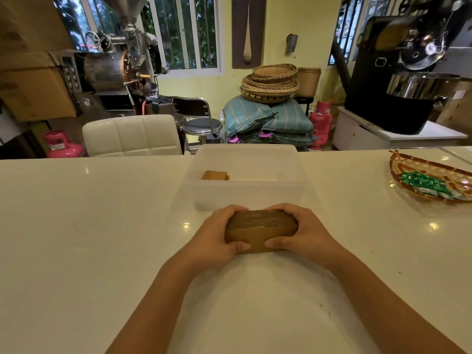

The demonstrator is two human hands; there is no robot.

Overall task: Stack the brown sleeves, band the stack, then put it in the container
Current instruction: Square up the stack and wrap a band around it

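Thick stack of brown cardboard sleeves (261, 229) clasped at both ends, left hand (219, 236) and right hand (305, 232), fingers curled tight, on white glossy surface (76, 238) before translucent plastic container (245, 198). No band visible. Advised: square edges evenly before banding.

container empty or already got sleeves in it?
Not empty: the lidless container holds one brown bundle at its left. The stack in both hands is outside it.

Soft, dim indoor light, small lamp glints on the glossy table (102, 226), daylit windows (184, 31), wide-angle bending at edges.
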